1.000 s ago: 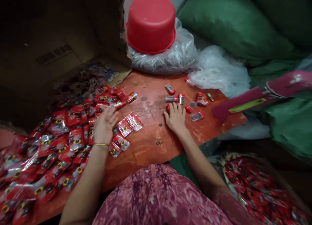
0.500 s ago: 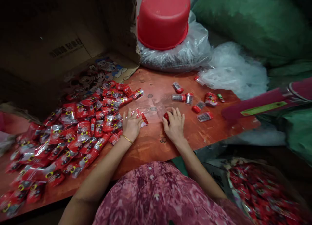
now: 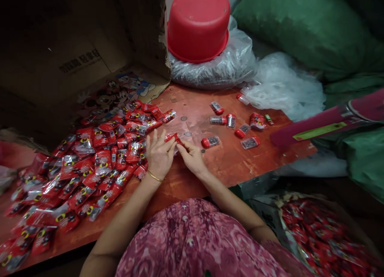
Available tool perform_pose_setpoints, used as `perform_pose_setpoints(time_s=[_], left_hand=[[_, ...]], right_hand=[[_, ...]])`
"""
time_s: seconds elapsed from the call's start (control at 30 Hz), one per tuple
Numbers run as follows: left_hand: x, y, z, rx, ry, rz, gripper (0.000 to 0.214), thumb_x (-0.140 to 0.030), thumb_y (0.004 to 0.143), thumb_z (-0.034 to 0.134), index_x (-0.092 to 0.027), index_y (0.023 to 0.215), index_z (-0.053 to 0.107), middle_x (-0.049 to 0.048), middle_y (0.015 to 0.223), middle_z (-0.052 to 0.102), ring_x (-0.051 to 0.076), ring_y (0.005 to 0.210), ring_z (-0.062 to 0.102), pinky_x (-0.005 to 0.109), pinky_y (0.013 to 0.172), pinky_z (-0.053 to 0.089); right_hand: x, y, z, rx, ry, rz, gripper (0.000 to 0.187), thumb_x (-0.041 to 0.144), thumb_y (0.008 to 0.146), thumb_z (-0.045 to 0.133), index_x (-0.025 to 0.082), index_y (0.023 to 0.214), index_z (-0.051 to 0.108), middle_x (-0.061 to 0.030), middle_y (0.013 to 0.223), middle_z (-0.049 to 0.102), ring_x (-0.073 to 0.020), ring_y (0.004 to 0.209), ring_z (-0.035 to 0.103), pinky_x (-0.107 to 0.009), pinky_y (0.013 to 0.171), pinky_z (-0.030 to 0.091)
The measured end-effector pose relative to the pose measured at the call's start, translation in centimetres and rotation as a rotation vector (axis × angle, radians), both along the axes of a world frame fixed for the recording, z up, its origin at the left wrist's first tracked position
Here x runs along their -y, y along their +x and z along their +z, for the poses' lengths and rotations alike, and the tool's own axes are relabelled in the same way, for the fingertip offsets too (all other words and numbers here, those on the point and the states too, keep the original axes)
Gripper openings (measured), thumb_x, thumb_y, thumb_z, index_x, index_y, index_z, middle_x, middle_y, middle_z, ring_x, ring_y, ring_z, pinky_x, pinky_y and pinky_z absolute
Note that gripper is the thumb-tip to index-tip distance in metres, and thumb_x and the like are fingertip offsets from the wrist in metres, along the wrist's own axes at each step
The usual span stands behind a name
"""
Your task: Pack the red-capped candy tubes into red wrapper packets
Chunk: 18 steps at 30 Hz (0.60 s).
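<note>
In the head view a small red plastic packet (image 3: 171, 138) lies between my two hands, just above the tabletop. My left hand (image 3: 159, 154) pinches its near edge between thumb and forefinger, the other fingers stretched out. From the other side, my right hand (image 3: 192, 158) grips the packet with thumb and bent fingers; part of the packet is hidden behind the fingertips. Right of this hand lies a small clear tube with a red cap (image 3: 211, 141). Close by my left hand spreads a large heap of red-and-clear packets (image 3: 102, 161) with yellow and black print.
Several more capped tubes (image 3: 218, 120) lie on the red table (image 3: 192, 99). A cardboard box (image 3: 81, 33) stands open at left. An upturned red basin (image 3: 198, 25) rests on a plastic bag (image 3: 210, 75). A magenta pole (image 3: 324, 123) juts in from the right. Below is a sack of red packets (image 3: 324, 233).
My right hand has let go of a red-capped tube, leaving it on the table, and moved left to meet my left hand at the red packet.
</note>
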State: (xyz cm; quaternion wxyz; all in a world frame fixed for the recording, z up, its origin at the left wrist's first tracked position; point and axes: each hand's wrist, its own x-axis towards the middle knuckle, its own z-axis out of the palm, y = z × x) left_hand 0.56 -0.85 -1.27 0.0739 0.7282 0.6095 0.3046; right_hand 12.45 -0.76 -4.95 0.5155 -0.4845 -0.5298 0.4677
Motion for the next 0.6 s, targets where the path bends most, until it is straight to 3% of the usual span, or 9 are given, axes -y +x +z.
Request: perform_pose_setpoints(time_s=[0.1, 0.17, 0.23, 0.3, 0.37, 0.5, 0.6], left_hand=[[0.1, 0.3, -0.3, 0.211, -0.065, 0.073, 0.033, -0.036, 0.079, 0.057, -0.02, 0.105, 0.066, 0.012, 0.126, 0.056, 0.03, 0.125, 0.042, 0.049, 0.105, 0.028], [0.1, 0.5, -0.5, 0.449, -0.191, 0.11, 0.04, -0.041, 0.076, 0.06, -0.017, 0.108, 0.064, 0.0133, 0.118, 0.061, 0.028, 0.114, 0.053, 0.041, 0.097, 0.039], [0.2, 0.8, -0.6, 0.715, -0.36, 0.095, 0.038, -0.045, 0.073, 0.061, -0.014, 0.093, 0.068, 0.0103, 0.093, 0.069, 0.022, 0.087, 0.063, 0.032, 0.078, 0.048], [0.2, 1.2, -0.6, 0.922, -0.478, 0.088, 0.035, -0.047, 0.068, 0.064, -0.013, 0.07, 0.068, 0.004, 0.065, 0.066, 0.015, 0.061, 0.058, 0.026, 0.06, 0.046], [0.3, 1.8, -0.2, 1.063, -0.534, 0.136, 0.035, -0.046, 0.059, 0.072, -0.012, 0.056, 0.063, -0.0007, 0.051, 0.058, 0.009, 0.049, 0.049, 0.022, 0.053, 0.041], [0.7, 2.9, 0.6, 1.371, -0.696, 0.21, 0.035, -0.041, 0.046, 0.08, -0.013, 0.054, 0.062, -0.0019, 0.053, 0.059, 0.008, 0.053, 0.051, 0.022, 0.058, 0.044], [0.9, 3.1, 0.8, 1.516, -0.809, 0.262, 0.037, -0.039, 0.041, 0.083, -0.014, 0.06, 0.064, -0.0016, 0.062, 0.063, 0.009, 0.06, 0.055, 0.023, 0.062, 0.046]], right_hand=[[0.1, 0.2, 0.2, -0.039, -0.036, -0.061, 0.025, 0.034, 0.081, 0.048, 0.018, 0.088, 0.066, -0.0017, 0.08, 0.068, -0.0144, 0.071, 0.06, -0.028, 0.071, 0.05], [0.3, 0.5, 0.4, -0.046, -0.048, -0.101, 0.025, 0.034, 0.081, 0.047, 0.017, 0.087, 0.065, -0.0014, 0.077, 0.067, -0.0136, 0.067, 0.058, -0.027, 0.068, 0.049], [0.4, 0.9, 0.5, -0.021, -0.031, -0.117, 0.024, 0.034, 0.081, 0.048, 0.018, 0.085, 0.064, -0.0012, 0.076, 0.066, -0.0135, 0.068, 0.058, -0.027, 0.068, 0.048], [0.5, 1.2, 0.5, 0.038, -0.01, -0.102, 0.023, 0.034, 0.081, 0.049, 0.018, 0.08, 0.064, -0.0005, 0.071, 0.064, -0.013, 0.065, 0.056, -0.025, 0.064, 0.047], [0.6, 1.4, 0.5, 0.098, 0.006, -0.094, 0.024, 0.035, 0.082, 0.048, 0.018, 0.073, 0.062, 0.0008, 0.063, 0.06, -0.0118, 0.058, 0.052, -0.024, 0.057, 0.043], [0.8, 1.6, 0.3, 0.173, 0.05, -0.145, 0.031, 0.038, 0.084, 0.044, 0.018, 0.061, 0.054, 0.0025, 0.053, 0.05, -0.0102, 0.05, 0.045, -0.022, 0.049, 0.037], [1.1, 1.3, 0.1, 0.193, 0.077, -0.131, 0.028, 0.036, 0.085, 0.043, 0.018, 0.07, 0.058, 0.001, 0.06, 0.056, -0.0112, 0.056, 0.049, -0.023, 0.053, 0.041]])
